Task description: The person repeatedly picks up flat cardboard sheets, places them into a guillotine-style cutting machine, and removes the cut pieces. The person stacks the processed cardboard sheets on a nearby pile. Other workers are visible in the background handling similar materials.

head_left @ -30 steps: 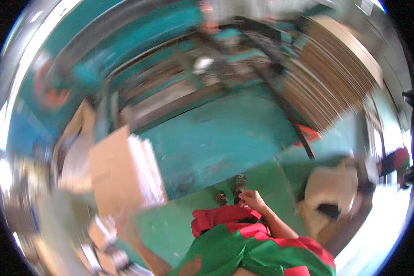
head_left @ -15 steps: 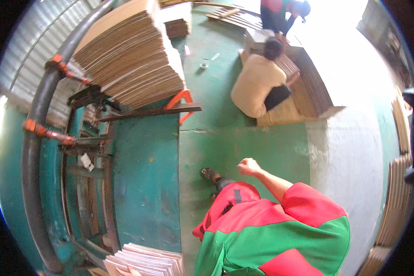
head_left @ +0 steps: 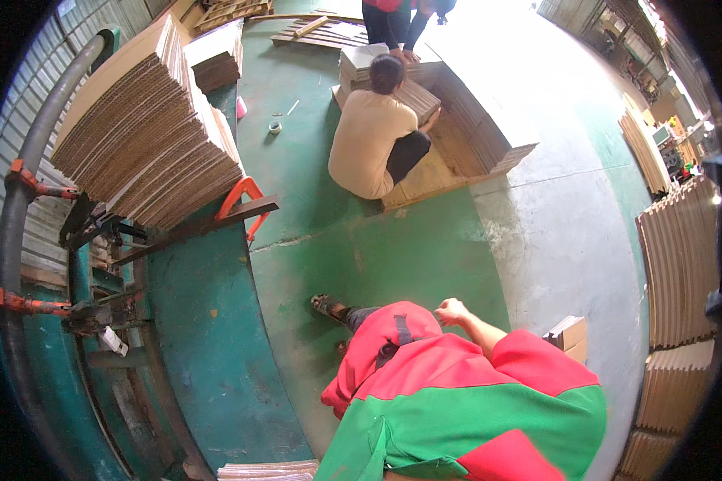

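My right hand (head_left: 453,311) hangs in front of my body, below the red sleeve. Its fingers are curled in, and nothing shows in them. It touches nothing and is over the green floor. My left hand is out of view. At the lower edge, left of my red and green clothing (head_left: 465,393), the top of a stack of cardboard sheets (head_left: 269,470) shows. What holds or supports that stack is hidden.
A tall cardboard stack (head_left: 160,128) rests by a machine with a dark pipe (head_left: 24,200) and an orange bracket (head_left: 245,200). Ahead, a crouching person (head_left: 373,140) and a standing person (head_left: 389,24) handle cardboard bundles on a pallet (head_left: 425,180). More cardboard stacks (head_left: 678,264) line the right side.
The view has swung right, so the machine and crouching person sit further left. My left hand, earlier on the cardboard stack, has left the picture, and less of that stack shows.
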{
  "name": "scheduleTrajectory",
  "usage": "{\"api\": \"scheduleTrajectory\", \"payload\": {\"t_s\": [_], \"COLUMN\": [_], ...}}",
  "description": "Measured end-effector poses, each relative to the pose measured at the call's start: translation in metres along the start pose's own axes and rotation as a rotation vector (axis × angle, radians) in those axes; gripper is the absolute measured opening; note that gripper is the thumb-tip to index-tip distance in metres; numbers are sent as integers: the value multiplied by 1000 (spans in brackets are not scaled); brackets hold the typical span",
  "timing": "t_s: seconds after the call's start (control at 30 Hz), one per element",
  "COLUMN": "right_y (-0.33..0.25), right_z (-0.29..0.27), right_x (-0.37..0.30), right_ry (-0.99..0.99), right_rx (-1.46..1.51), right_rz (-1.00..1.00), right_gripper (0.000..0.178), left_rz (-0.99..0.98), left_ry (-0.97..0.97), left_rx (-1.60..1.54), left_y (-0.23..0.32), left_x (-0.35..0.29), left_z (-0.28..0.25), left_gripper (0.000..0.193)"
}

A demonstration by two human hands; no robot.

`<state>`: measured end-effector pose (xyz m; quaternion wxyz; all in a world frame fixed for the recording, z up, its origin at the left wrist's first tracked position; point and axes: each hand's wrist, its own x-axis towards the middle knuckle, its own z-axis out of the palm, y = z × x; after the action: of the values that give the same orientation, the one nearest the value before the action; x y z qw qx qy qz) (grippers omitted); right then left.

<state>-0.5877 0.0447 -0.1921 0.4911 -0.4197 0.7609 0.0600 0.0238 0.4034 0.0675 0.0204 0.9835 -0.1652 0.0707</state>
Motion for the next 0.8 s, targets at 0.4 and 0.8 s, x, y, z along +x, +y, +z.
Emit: {"api": "scheduleTrajectory", "payload": {"t_s": [0.4,0.8], "right_y": [-93,-267], "right_z": [10,-76], "right_x": [43,230], "right_ry": [-164,-281], "right_rx": [-173,91], "right_rz": [-156,-176], "right_gripper": [32,35], "left_rz": [140,743], "left_ry": [-34,527], "left_rx": [311,-259], "left_y": [11,523], "left_x": [83,192], "left_z": [-74,-199], "left_gripper": [44,43]}}
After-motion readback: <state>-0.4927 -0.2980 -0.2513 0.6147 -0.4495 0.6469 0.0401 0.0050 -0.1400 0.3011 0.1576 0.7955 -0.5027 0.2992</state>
